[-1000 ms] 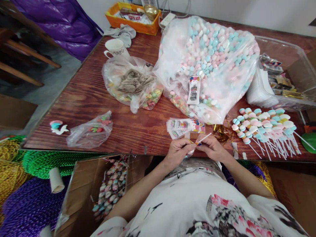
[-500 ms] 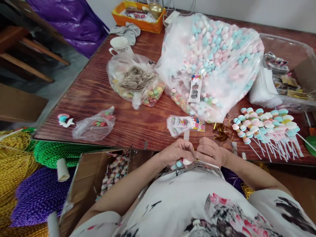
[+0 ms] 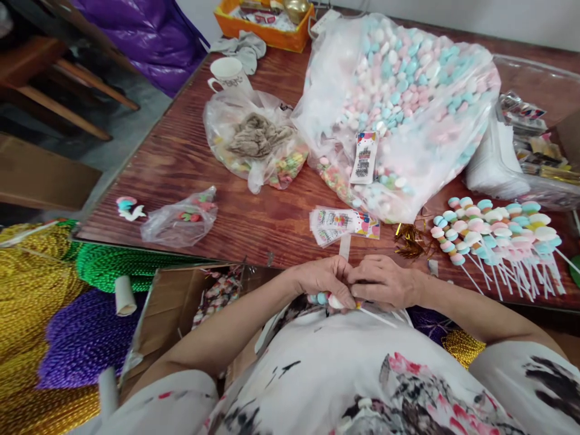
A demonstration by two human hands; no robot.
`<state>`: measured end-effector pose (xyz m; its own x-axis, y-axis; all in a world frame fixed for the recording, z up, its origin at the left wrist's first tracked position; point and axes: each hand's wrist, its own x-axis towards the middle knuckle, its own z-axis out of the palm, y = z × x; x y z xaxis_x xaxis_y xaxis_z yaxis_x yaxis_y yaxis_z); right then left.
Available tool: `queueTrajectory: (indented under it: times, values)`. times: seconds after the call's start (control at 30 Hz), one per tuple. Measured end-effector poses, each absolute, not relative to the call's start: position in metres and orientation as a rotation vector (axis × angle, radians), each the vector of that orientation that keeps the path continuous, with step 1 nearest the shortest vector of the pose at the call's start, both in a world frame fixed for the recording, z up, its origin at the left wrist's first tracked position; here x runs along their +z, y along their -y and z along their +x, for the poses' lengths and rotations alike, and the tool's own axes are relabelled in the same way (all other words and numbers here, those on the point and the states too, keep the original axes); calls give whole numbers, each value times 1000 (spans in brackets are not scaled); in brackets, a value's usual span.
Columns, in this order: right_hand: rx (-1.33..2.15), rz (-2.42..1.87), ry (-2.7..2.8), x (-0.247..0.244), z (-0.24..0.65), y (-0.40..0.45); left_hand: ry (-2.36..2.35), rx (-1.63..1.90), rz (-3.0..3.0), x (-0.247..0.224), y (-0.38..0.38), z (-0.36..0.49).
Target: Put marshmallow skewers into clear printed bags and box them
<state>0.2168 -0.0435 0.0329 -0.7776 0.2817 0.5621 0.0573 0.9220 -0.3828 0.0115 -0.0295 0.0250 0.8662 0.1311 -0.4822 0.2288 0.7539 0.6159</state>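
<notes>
Candy skewer sits pinched between both hands just below the desk edge, left hand and right hand closed on it; a loose grip could likely slide candies off the thin stick.

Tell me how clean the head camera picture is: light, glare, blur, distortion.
Head view: soft, even light with faint shadows; slight glare on the big candy bag and the purple sheet. The wide lens bends the table edge and stretches the corners. The left hand and right hand, closed on a candy stick, look slightly soft; the table top is sharper.
</notes>
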Motion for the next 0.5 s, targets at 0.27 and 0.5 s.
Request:
queueTrajectory:
  times: [0.27,0.5]
  values:
    - [511,-138,2274,23,211,53,-489,-76,669,20,32,12]
    - [280,-225,2258,27,204,56,-366,-76,726,12,26,10]
